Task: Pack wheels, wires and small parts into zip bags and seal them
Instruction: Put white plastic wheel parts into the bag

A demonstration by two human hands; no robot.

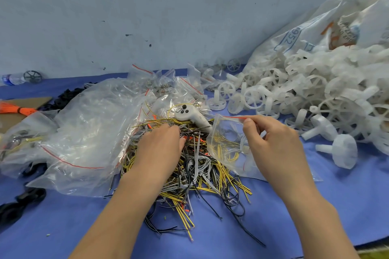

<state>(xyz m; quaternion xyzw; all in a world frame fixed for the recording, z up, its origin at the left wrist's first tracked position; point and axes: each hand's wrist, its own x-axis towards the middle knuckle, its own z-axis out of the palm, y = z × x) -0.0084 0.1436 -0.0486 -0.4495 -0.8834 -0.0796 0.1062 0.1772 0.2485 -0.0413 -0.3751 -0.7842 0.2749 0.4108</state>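
A tangled pile of wires [202, 172], yellow, grey and black, is spread over the blue-covered counter [315, 212]. The left hand [162, 145] is laid palm-down on the pile, its fingertips buried among the strands. A small zip bag [227, 149] with a red seal line is pinched at its top edge by the right hand [273, 143]; yellow wires are seen inside it. A white controller [192, 116] is rested on the pile behind the hands. Empty clear bags [84, 132] are heaped to the left, and white plastic wheels [305, 94] are spilled from a large sack [315, 27] at the right.
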